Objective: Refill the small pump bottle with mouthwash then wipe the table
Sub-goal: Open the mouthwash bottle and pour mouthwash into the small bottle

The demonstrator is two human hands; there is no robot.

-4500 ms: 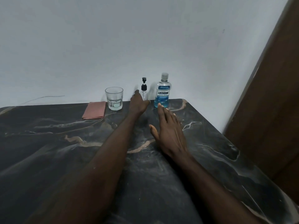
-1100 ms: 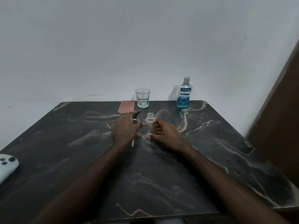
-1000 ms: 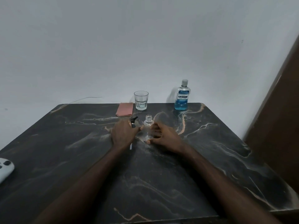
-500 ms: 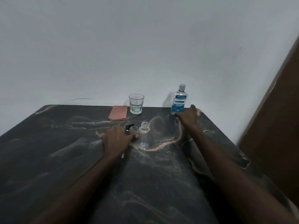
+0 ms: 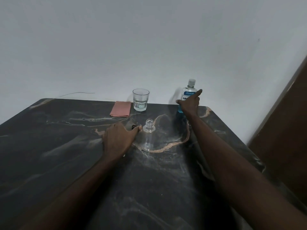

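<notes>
The small clear pump bottle (image 5: pixel 148 138) stands uncapped and looks empty, in the middle of the dark marble table (image 5: pixel 66 146). My left hand (image 5: pixel 118 140) lies on the table just left of it, fingers curled over the black pump head (image 5: pixel 133 126), which is mostly hidden. The blue mouthwash bottle (image 5: pixel 187 92) stands capped at the back right edge. My right hand (image 5: pixel 190 103) is stretched out at its front, thumb to the left and forefinger to the right of the label, fingers apart. The folded pink cloth (image 5: pixel 120 108) lies at the back.
A glass (image 5: pixel 140 100) with a little water stands next to the pink cloth near the wall. A brown wooden panel (image 5: pixel 285 122) rises past the table's right edge. A thin wire (image 5: pixel 74 93) runs along the wall at the back left.
My right hand left the small bottle and reached back right to the mouthwash bottle, now raised around its label. My left hand stayed over the pump head. The view shifted closer.
</notes>
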